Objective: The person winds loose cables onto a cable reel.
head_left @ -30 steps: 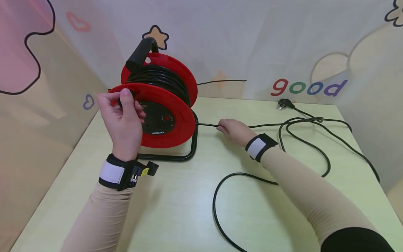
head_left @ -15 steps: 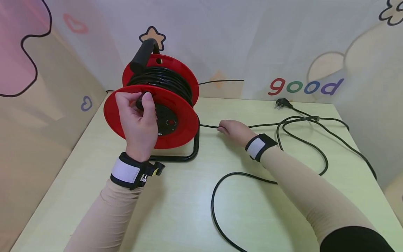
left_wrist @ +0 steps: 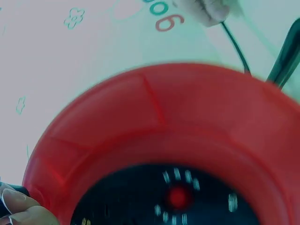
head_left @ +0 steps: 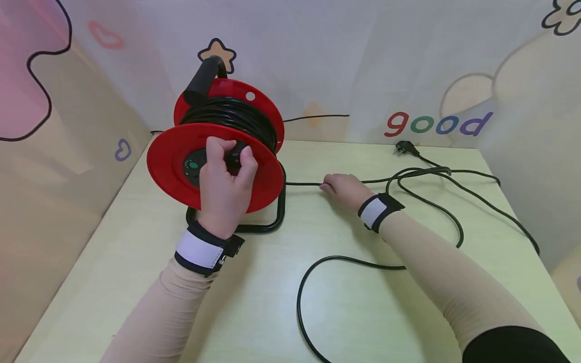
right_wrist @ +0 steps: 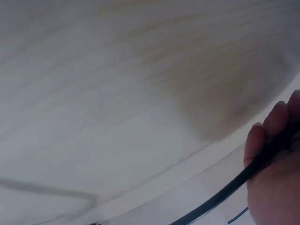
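Observation:
A red cable reel (head_left: 170, 154) with black cable wound on its drum stands upright on a black tube frame at the left of the table. With thumb and fingers, my left hand (head_left: 224, 189) grips the black crank knob (head_left: 234, 154) on the near flange. In the left wrist view the flange (left_wrist: 197, 101) fills the middle, and fingertips (left_wrist: 21, 208) show at lower left. Right of the reel, my right hand (head_left: 346, 191) holds the taut black cable (head_left: 301, 184). The right wrist view shows that cable running through curled fingers (right_wrist: 255, 145).
Loose cable (head_left: 300, 302) loops across the table (head_left: 254, 312) in front and at right. Its black plug (head_left: 406, 147) lies near the back edge. A printed backdrop (head_left: 290, 60) stands close behind the reel, whose carrying handle (head_left: 204, 80) rises on top.
My left hand has carried the crank knob from the flange's left side over to the right, turning the reel. My right hand stays on the cable, slightly further right; the loose loops have shifted a little.

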`<state>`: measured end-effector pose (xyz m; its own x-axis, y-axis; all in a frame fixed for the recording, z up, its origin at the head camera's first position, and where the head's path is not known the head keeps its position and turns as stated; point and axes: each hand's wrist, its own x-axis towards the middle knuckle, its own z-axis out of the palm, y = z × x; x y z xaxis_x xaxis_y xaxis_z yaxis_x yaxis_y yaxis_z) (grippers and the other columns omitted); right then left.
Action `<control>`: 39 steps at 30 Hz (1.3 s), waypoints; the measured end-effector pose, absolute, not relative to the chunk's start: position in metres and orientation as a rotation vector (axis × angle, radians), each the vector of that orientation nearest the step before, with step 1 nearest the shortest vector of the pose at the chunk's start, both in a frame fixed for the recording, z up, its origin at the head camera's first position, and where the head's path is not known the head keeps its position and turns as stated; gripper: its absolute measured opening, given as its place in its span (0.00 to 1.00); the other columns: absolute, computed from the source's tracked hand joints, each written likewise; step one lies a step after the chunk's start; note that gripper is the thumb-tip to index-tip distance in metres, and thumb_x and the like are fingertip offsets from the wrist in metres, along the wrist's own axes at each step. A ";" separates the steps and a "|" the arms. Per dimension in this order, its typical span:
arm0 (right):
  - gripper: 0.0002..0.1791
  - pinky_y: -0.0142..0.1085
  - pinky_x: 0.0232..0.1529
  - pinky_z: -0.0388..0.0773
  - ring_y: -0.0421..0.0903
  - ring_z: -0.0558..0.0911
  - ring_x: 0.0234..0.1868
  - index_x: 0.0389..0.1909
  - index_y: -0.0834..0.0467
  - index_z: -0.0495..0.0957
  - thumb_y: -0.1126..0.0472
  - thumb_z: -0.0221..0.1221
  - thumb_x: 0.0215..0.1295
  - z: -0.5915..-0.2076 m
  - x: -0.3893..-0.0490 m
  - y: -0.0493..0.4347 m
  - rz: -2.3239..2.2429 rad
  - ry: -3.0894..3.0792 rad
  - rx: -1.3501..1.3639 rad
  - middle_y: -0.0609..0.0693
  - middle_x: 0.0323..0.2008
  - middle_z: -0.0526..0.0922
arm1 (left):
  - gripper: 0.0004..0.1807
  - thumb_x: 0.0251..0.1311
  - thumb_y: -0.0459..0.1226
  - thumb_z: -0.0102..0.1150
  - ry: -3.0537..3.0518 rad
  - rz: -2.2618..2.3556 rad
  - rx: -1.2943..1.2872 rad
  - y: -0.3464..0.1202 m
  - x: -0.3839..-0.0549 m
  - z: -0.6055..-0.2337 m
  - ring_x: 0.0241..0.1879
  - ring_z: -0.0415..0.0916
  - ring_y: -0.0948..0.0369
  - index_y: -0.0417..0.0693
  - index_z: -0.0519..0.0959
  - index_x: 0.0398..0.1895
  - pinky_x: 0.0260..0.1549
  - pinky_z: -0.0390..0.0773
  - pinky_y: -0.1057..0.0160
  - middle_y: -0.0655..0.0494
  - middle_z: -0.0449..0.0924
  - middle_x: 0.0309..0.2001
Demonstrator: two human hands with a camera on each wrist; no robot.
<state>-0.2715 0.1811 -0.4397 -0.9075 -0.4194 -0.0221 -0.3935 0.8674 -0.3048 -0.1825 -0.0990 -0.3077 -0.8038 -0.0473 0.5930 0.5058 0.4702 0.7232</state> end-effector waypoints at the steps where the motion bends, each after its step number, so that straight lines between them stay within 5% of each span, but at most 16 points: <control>1: 0.12 0.49 0.42 0.73 0.48 0.75 0.31 0.36 0.58 0.78 0.55 0.50 0.71 -0.440 -0.271 0.182 -0.437 2.964 -0.650 0.52 0.29 0.80 | 0.18 0.58 0.39 0.58 -2.189 -1.321 -0.393 -0.096 -0.182 -0.311 0.32 0.78 0.60 0.40 0.65 0.45 0.36 0.84 0.51 0.45 0.83 0.37; 6: 0.11 0.53 0.46 0.70 0.47 0.76 0.33 0.36 0.57 0.78 0.55 0.51 0.71 -0.439 -0.271 0.185 -0.393 3.003 -0.636 0.51 0.29 0.82 | 0.16 0.61 0.40 0.56 -2.275 -1.236 -0.485 -0.082 -0.177 -0.333 0.28 0.76 0.60 0.40 0.68 0.45 0.30 0.84 0.55 0.46 0.82 0.34; 15: 0.12 0.44 0.36 0.72 0.48 0.72 0.28 0.37 0.59 0.77 0.56 0.50 0.72 -0.430 -0.274 0.172 -0.475 2.987 -0.720 0.52 0.26 0.77 | 0.14 0.61 0.40 0.56 -2.454 -1.118 -0.514 -0.073 -0.172 -0.374 0.24 0.71 0.62 0.42 0.70 0.44 0.23 0.81 0.60 0.49 0.81 0.30; 30: 0.12 0.54 0.53 0.67 0.47 0.76 0.31 0.38 0.57 0.79 0.54 0.53 0.70 -0.425 -0.266 0.195 -0.294 2.979 -0.573 0.50 0.30 0.83 | 0.14 0.62 0.42 0.55 -2.602 -1.210 -0.466 -0.083 -0.166 -0.409 0.24 0.70 0.61 0.45 0.68 0.44 0.20 0.76 0.63 0.52 0.77 0.27; 39: 0.15 0.58 0.64 0.59 0.56 0.72 0.53 0.50 0.57 0.78 0.53 0.54 0.68 -0.424 -0.255 0.226 -0.273 2.985 -0.538 0.57 0.47 0.81 | 0.16 0.63 0.44 0.54 -2.620 -1.272 -0.453 -0.088 -0.165 -0.415 0.26 0.71 0.60 0.46 0.66 0.47 0.22 0.77 0.61 0.52 0.79 0.30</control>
